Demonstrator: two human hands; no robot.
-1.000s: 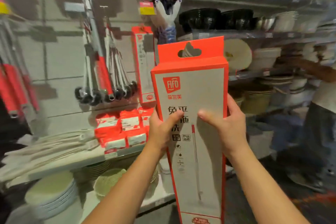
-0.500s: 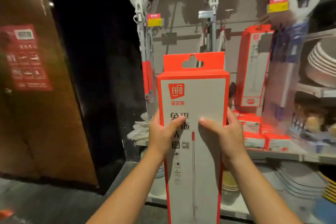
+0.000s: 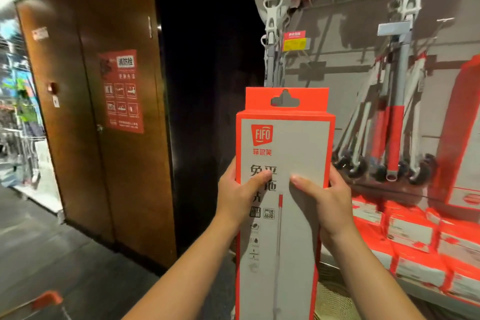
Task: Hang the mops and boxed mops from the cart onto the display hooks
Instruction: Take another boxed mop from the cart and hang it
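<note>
Dark panel (image 3: 207, 112) beside boxed mop (image 3: 285, 143) in left hand (image 3: 237, 197), right hand (image 3: 327, 202)

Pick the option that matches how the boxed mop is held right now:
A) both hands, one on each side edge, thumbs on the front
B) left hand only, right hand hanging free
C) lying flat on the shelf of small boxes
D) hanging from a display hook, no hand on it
A: the left hand and right hand each grip one side of the upright boxed mop, thumbs across its grey front, its hang hole on no hook.

Upright orange-and-grey boxed mop (image 3: 283, 202) (hang-hole topmost), mid-air.
</note>
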